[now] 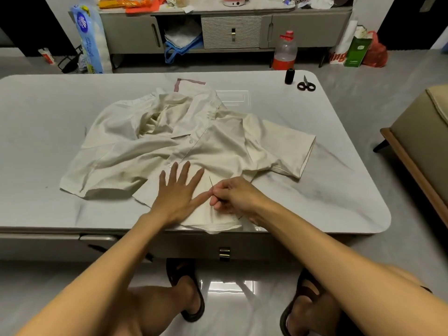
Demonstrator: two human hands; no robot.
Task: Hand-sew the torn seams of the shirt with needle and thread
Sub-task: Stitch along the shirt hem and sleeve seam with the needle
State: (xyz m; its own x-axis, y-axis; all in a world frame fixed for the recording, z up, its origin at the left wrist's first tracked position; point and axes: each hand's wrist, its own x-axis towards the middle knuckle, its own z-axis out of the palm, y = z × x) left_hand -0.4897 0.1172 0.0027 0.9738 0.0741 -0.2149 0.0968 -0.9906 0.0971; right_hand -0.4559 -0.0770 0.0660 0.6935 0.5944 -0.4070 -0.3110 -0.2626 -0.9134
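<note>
Mid-stitch at shirt (194, 146) hem: my left hand (180, 192) flat, fingers spread, pinning cloth; right hand (234, 196) pinches needle (211, 182). Next, I reckon: drive tip through seam.

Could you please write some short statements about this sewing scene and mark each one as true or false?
1. The left hand lies flat on the shirt with its fingers spread. True.
2. The right hand holds the scissors. False: it pinches the needle; the scissors lie at the far right corner of the table.
3. The thread spool stands upright beside the scissors. True.
4. The shirt is folded neatly. False: it lies crumpled and spread out on the table.
</note>
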